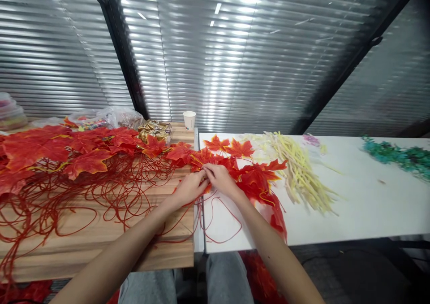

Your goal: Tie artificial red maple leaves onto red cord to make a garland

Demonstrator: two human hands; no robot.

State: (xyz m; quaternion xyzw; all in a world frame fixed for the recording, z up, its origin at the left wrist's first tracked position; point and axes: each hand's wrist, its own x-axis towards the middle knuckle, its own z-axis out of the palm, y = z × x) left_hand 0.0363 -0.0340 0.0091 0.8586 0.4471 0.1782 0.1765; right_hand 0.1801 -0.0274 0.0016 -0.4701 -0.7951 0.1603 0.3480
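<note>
My left hand (192,185) and my right hand (220,178) meet over the seam between two tables, with their fingertips pinched together. They grip a garland of red artificial maple leaves (240,148) edged in yellow; the exact spot held is hidden by my fingers. More leaves of the same kind (36,147) are heaped to the left. Thin red cord (127,192) lies in tangled loops below that heap, and a loose loop of cord (231,241) runs under my wrists onto the white table. Red leaves also hang over the front edge beside my right forearm.
A paper cup (189,120) stands at the back of the wooden table (161,259), near gold-wrapped packets (155,129) and clear plastic bags (121,117). On the white table (363,205) lie yellow strips (298,174) and a teal garland (403,156). Window blinds rise behind.
</note>
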